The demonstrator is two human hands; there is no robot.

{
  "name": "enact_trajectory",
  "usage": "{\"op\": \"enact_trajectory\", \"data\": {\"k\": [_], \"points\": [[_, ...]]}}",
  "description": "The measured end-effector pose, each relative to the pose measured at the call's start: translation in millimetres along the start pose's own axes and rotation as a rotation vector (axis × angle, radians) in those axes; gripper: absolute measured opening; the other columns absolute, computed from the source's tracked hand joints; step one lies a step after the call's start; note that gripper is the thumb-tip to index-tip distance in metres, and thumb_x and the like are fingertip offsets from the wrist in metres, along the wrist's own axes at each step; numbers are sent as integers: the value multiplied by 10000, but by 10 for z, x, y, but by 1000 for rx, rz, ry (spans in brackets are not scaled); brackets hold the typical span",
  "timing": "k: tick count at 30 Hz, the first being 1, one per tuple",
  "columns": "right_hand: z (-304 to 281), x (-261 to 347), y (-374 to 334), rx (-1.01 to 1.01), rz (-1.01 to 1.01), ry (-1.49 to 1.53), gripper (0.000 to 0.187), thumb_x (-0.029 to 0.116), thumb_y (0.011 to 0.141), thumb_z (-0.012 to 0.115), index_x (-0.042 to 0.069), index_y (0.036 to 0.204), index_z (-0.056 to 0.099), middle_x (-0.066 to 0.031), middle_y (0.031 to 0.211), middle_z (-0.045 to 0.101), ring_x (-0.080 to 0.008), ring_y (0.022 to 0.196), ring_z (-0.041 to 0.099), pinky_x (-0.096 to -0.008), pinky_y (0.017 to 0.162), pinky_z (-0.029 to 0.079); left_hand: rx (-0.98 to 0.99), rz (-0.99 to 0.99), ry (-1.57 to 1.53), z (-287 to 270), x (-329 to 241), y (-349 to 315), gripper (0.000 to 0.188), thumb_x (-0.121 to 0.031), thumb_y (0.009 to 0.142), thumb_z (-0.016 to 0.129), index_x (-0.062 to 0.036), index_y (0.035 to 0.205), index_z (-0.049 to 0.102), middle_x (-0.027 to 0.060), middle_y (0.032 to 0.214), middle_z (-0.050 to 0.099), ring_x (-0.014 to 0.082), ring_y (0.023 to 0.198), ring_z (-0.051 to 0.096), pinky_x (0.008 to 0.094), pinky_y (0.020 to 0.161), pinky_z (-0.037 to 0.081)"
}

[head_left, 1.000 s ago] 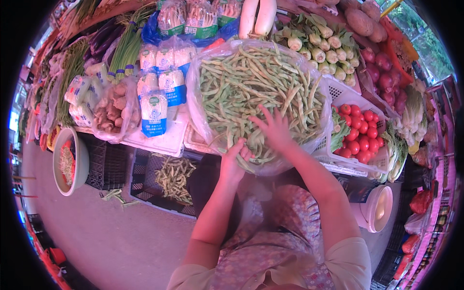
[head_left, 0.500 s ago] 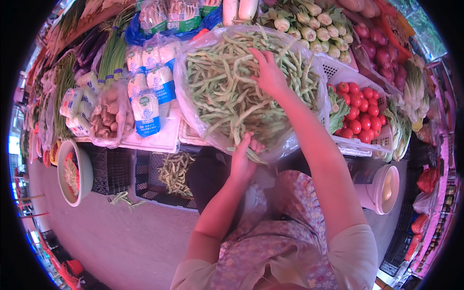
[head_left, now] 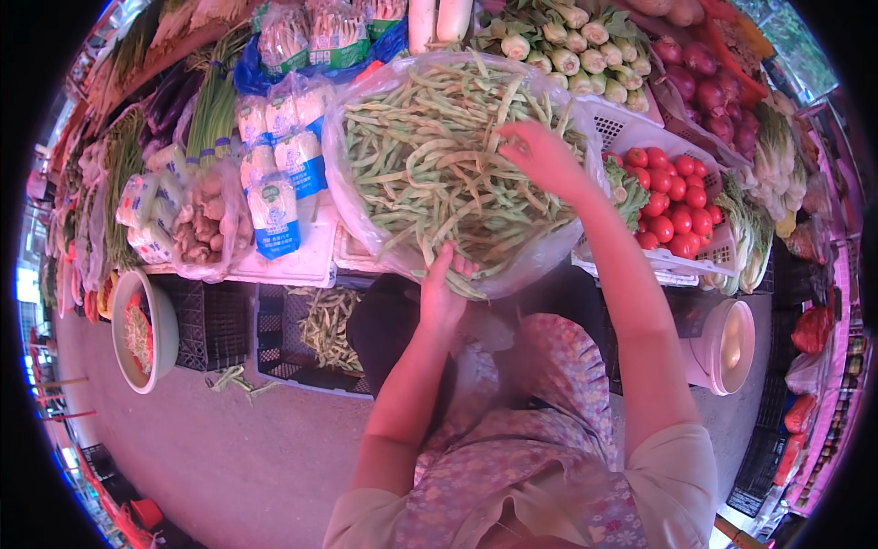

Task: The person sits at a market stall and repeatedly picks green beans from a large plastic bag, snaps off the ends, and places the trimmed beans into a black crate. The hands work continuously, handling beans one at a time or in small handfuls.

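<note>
A large heap of green beans (head_left: 430,146) fills a clear plastic bag (head_left: 343,183) right in front of me, its mouth spread wide. At the heap's near edge my left hand (head_left: 445,285) is closed, its thumb up and fingers curled round some beans. My right hand (head_left: 544,163) is over the right part of the heap, with its fingers bent inward. Whether a bean is between those fingertips is too unclear to make out.
Tomatoes (head_left: 677,206) in a white basket stand right of the bag. Packaged white mushrooms (head_left: 274,215) and a bag of brown mushrooms (head_left: 203,224) lie left. Below are a dark crate (head_left: 274,361) holding beans, a pale basin (head_left: 165,320) and a white bucket (head_left: 704,357).
My right hand has drawn back toward me and a little right, and its spread fingers have curled in. My left hand has shifted slightly left, staying at the near edge of the beans.
</note>
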State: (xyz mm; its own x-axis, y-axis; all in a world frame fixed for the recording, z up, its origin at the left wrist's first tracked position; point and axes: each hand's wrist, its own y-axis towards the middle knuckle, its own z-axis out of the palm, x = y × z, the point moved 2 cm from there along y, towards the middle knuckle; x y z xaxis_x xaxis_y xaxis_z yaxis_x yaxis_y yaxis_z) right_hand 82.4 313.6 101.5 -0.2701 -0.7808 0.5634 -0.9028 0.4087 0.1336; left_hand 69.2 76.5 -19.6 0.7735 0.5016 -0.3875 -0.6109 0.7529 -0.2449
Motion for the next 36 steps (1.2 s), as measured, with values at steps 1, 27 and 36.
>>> {"op": "enact_trajectory", "data": {"k": [1, 27, 36], "points": [[44, -61, -188, -3, 23, 56, 288, 189, 867, 648, 86, 1135, 633, -104, 1092, 619, -245, 963, 619, -334, 820, 489, 11, 4, 4, -8, 10, -8, 223, -223, 948, 561, -67, 1100, 513, -18, 731, 420, 146, 722, 447, 348, 797, 411], [945, 97, -864, -136, 189, 584, 248, 272, 900, 594, 47, 991, 643, -122, 754, 663, -214, 682, 636, -364, 626, 491, -35, -58, 55, -195, 113, -346, 164, -224, 951, 571, -96, 1051, 550, -16, 705, 461, 151, 704, 468, 347, 780, 422], [1840, 255, -344, 143, 416, 208, 397, 332, 884, 557, -51, 881, 660, -268, 853, 651, -439, 847, 635, -498, 779, 496, -18, -60, 30, -226, 125, -335, 194, -203, 940, 580, -55, 1060, 545, 4, 718, 477, 156, 708, 483, 338, 766, 430]]}}
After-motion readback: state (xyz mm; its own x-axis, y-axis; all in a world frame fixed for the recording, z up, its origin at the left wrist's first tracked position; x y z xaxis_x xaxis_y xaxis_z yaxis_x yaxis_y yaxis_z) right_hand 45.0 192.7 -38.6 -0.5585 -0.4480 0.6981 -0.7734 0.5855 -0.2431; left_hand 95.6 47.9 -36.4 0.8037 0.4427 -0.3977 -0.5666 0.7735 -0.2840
